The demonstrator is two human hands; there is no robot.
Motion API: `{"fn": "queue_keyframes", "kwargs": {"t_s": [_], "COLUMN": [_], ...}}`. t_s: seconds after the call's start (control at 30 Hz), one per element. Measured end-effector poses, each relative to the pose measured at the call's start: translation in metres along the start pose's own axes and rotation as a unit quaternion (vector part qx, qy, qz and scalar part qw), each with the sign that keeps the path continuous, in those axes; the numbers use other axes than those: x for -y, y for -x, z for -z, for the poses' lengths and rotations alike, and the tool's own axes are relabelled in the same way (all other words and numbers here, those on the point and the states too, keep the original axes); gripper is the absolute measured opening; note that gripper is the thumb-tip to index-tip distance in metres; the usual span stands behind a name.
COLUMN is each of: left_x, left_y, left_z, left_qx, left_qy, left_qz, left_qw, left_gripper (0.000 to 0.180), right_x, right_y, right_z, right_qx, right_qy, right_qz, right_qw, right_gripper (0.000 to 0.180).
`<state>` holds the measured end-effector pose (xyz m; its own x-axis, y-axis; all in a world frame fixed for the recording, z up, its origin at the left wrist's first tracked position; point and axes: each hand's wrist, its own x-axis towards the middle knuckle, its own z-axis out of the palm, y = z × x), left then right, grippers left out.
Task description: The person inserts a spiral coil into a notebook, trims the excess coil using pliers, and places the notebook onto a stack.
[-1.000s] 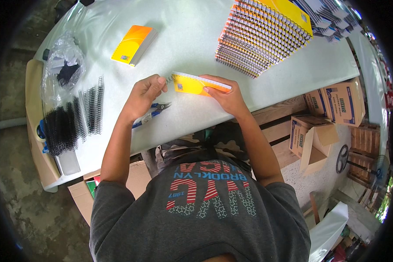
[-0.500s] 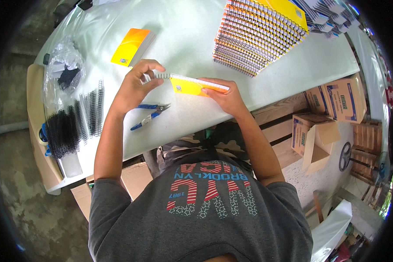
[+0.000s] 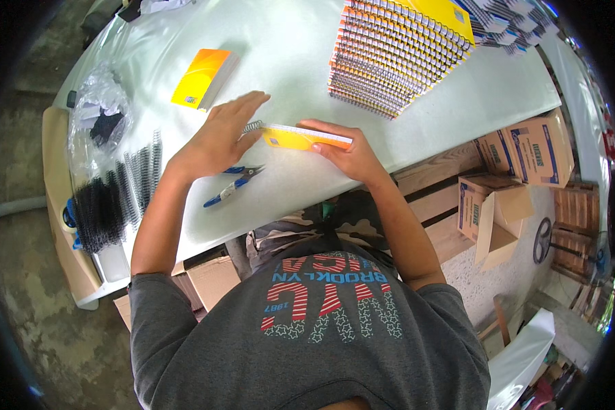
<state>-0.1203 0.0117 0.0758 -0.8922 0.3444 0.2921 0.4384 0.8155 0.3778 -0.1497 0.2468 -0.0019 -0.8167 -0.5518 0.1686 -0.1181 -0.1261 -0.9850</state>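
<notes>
head view: a person leans over a pale, smooth table (image 3: 307,61) with a slightly glossy top. the right hand (image 3: 348,154) is curled over a small yellow notebook (image 3: 301,138), thumb on the near side and fingers pressing along its long orange-edged side, so it has a firm hold on it. the notebook is a thin flat rectangle with a shiny cover, lying near the table's front edge, between the two hands. at its left end a short metal spiral (image 3: 253,127) sticks out, a tight springy coil of wire. the left hand (image 3: 222,133) is spread flat and wide, fingers straight and close together, palm down just beside that coil; whether the palm actually touches the wire is hard to say, and it grips nothing.

just below the left hand lie blue-handled pliers (image 3: 232,184), slim and metal-tipped, flat on the table and apart from the hand. further up sits a second orange notebook (image 3: 205,78), a thicker block without any coil. at the left edge a row of black spiral coils (image 3: 113,195) lies side by side, ridged and bristly, next to a crumpled clear plastic bag (image 3: 99,119) with something dark inside.

at the far right of the table stands a tall, slanting stack of bound notebooks (image 3: 396,58), their wire spines forming a ribbed wall. under the table's right side are brown cardboard boxes (image 3: 519,154), one with open flaps. the person wears a grey cotton t-shirt (image 3: 307,342).
</notes>
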Motion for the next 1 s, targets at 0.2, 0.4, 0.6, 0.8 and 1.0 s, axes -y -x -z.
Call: {"fn": "queue_keyframes", "kwargs": {"t_s": [0.2, 0.4, 0.6, 0.8, 1.0], "left_x": [-0.016, -0.013, -0.015, -0.021, -0.027], "left_y": [-0.014, -0.013, -0.010, -0.014, -0.003], "left_z": [0.011, 0.009, -0.003, -0.002, -0.017], "left_qx": [0.234, 0.213, 0.017, 0.026, 0.022], "left_qy": [-0.023, -0.067, -0.169, -0.174, -0.180], "left_qz": [0.147, 0.048, -0.075, -0.069, -0.043], "left_qw": [0.961, 0.974, 0.983, 0.982, 0.983], "left_gripper": [0.031, 0.029, 0.027, 0.034, 0.060], "right_x": [-0.006, -0.010, -0.013, -0.008, -0.008], "right_y": [0.000, 0.001, 0.002, 0.001, 0.013], "right_z": [0.008, 0.007, 0.006, 0.006, 0.000], "right_qx": [0.046, 0.036, 0.033, 0.027, 0.021], "right_qy": [0.045, 0.063, 0.062, 0.080, 0.093], "right_qz": [-0.050, -0.007, -0.004, 0.009, 0.040], "right_qw": [0.997, 0.997, 0.998, 0.996, 0.995], "right_gripper": [0.027, 0.028, 0.028, 0.028, 0.029]}}
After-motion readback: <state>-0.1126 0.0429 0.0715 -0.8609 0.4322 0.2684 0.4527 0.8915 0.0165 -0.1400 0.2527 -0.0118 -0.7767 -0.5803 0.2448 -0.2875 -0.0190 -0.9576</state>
